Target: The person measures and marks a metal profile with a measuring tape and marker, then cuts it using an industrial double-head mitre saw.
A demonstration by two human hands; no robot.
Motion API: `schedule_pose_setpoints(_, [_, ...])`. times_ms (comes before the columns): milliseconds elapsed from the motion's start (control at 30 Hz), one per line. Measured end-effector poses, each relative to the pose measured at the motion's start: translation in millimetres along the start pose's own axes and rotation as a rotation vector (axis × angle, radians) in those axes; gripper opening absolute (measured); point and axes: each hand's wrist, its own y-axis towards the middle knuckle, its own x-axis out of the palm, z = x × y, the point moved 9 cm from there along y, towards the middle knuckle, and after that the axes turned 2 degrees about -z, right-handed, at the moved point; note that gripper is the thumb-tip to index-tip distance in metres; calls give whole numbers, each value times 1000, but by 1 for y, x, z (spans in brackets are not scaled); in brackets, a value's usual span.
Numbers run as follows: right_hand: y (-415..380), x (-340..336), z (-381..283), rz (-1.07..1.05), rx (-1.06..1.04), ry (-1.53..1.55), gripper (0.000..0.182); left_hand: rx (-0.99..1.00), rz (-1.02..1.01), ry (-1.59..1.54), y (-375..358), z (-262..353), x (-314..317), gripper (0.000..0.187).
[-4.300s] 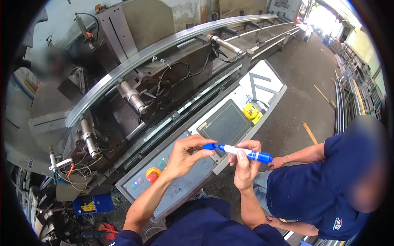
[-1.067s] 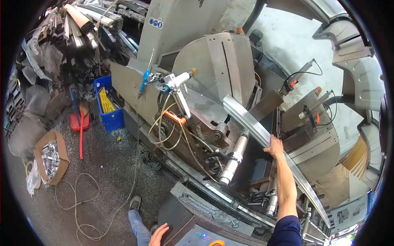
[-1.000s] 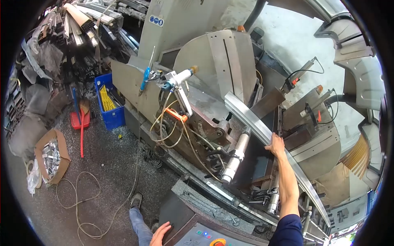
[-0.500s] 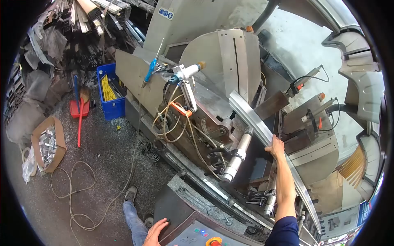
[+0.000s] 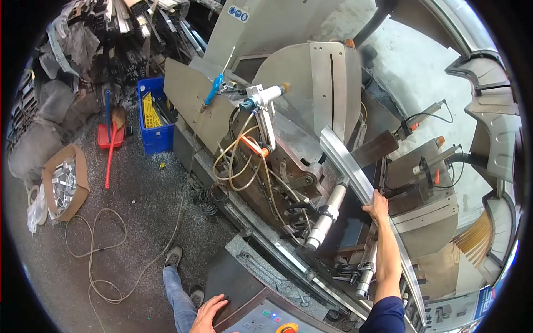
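A long silver metal profile (image 5: 350, 169) lies at a slant across the machine, its near part running down to the lower right. My right hand (image 5: 377, 208) is closed around it near the middle, thumb on the left side. Just left of that hand is a silver clamping cylinder (image 5: 327, 215) on the machine. My left hand (image 5: 209, 315) rests with fingers stretched out at the left edge of the control panel (image 5: 252, 322), near its lit buttons and a red knob on a yellow ring (image 5: 287, 328). Part of the left hand is cut off by the bottom of the view.
A blue air gun (image 5: 214, 90) hangs above the coiled hoses (image 5: 236, 161). Left on the floor are a blue crate (image 5: 158, 139), a red dustpan (image 5: 110, 136), a cardboard box of metal offcuts (image 5: 78, 191) and a loose hose (image 5: 91, 252). Scrap profiles pile up behind.
The camera view has turned and shifted slightly. My right hand keeps its grip on the profile, and my left hand stays at the panel edge.
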Motion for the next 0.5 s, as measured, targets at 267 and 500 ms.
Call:
schedule_pose_setpoints(267, [0, 3, 2, 29, -25, 38, 86, 11, -7, 0, 2, 1, 0, 93])
schedule_pose_setpoints(500, [-4, -4, -6, 55, -50, 49, 87, 21, 0, -4, 1, 2, -1, 90])
